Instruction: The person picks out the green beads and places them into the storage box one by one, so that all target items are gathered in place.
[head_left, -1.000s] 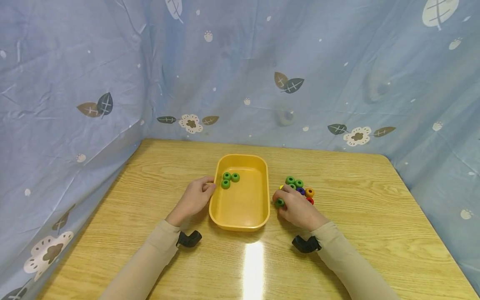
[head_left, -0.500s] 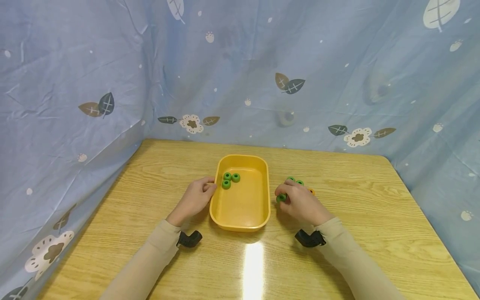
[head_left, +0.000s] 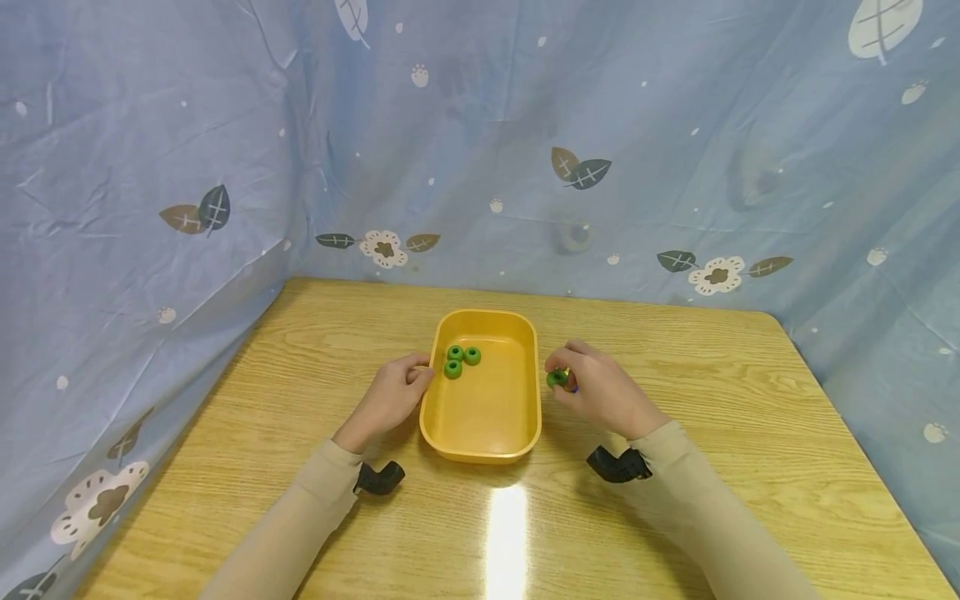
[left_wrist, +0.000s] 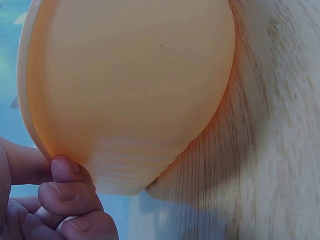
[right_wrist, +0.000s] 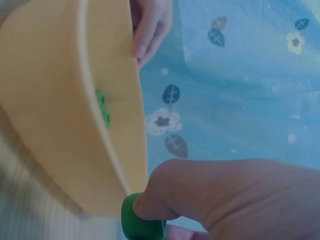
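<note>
A green bead sits pinched between the nearly closed thumb and fingers of the right hand, just outside the yellow tray. Three more green beads lie inside the tray, near its opposite wall, where the left hand's curled fingers and thumb grip the rim, on a wooden table.
</note>
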